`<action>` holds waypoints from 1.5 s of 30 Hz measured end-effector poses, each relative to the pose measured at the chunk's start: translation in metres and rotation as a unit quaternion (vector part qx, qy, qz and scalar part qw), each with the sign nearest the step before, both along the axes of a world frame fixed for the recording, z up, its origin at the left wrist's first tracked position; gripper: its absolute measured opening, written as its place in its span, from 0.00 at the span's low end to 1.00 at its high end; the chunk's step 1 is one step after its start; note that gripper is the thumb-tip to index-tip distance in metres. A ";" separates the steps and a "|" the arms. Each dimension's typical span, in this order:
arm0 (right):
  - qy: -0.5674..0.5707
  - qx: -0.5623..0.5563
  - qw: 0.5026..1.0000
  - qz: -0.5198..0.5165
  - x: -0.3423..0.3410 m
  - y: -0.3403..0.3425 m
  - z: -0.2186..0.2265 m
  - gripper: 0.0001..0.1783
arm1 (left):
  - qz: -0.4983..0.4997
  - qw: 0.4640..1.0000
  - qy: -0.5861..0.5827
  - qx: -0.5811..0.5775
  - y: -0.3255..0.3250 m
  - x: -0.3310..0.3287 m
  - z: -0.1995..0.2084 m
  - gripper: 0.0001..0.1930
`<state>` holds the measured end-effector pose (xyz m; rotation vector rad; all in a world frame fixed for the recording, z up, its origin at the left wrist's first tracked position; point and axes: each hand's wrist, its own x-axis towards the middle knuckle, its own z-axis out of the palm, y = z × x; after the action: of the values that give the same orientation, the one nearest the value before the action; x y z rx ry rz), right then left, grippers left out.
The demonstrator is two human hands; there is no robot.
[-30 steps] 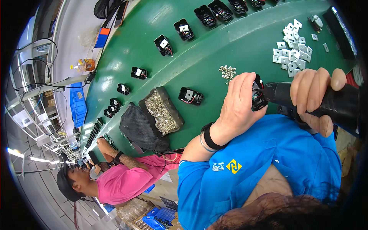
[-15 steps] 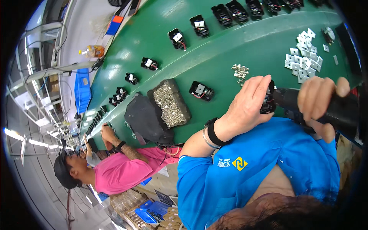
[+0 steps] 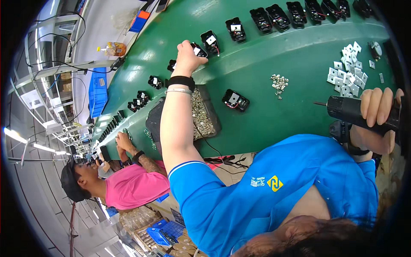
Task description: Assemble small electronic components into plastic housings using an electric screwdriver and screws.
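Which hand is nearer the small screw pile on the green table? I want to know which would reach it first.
Right. The right hand, gripping the black driver, is beside the screw pile; the left hand is far across on a black part.

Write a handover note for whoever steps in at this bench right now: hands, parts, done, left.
Left hand: stretched across the green table, closed on a small black part.
Right hand: grips the electric screwdriver, bit in the air, off the table.
Parts: one black unit near the tray of screws; loose screws; square metal plates.
Done: cannot tell from the picture.
Left: black units lined along the far edge.
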<state>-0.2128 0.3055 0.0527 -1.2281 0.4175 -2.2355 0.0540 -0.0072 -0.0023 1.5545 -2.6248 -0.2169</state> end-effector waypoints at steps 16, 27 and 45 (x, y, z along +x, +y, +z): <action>0.041 0.036 0.997 0.055 -0.012 0.002 -0.018 0.33 | -0.261 0.948 0.175 0.049 0.200 -0.064 -0.044 0.07; 0.026 0.022 0.999 0.040 -0.013 0.007 -0.009 0.34 | -0.176 0.872 0.422 0.172 0.212 -0.073 -0.025 0.06; -0.082 0.037 0.995 0.039 0.009 -0.012 0.013 0.28 | -0.051 0.477 0.607 0.634 0.223 -0.084 -0.015 0.08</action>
<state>-0.2033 0.2935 0.0658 -0.9983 0.3782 -2.2142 -0.0305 0.2156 -0.0173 0.5060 -1.0114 -2.4616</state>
